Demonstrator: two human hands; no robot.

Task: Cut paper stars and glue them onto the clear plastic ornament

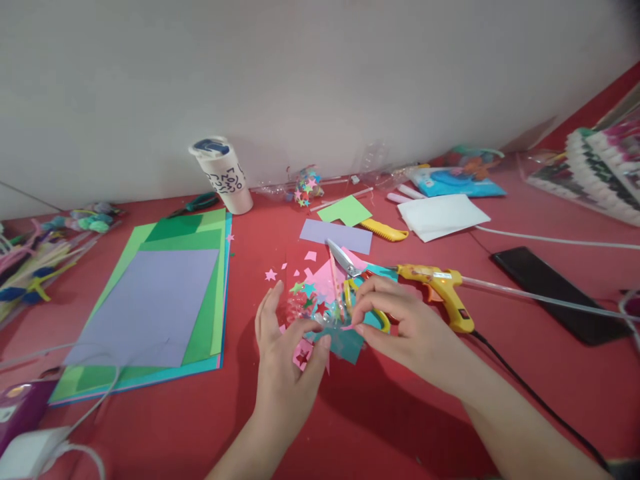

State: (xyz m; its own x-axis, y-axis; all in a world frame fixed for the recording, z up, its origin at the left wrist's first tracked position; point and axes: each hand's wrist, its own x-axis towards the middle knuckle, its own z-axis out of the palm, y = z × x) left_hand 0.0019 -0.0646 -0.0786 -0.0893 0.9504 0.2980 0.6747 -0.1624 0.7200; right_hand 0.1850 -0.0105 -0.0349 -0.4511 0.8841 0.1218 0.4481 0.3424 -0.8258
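Note:
My right hand [395, 313] pinches a small pink paper strip [349, 327] between thumb and fingertips. Facing it, my left hand [293, 357] has its fingers apart, thumb and forefinger close to each other with a small gap. Between the hands lie scattered star cutouts [309, 289] in blue, green, red and pink. Pink paper [325, 281] and a teal sheet [350, 345] lie beneath. Scissors [343, 259] with yellow handles rest there, partly behind my right hand. Some clear, shiny material sits near my fingertips; its shape is hard to make out.
A yellow glue gun [440, 283] lies right of my right hand, its cord trailing down. Farther right is a black phone [555, 293]. Stacked coloured sheets [150, 307] lie left. Behind stand a white tumbler [223, 175], a star-covered ornament [307, 187] and a yellow cutter [384, 230].

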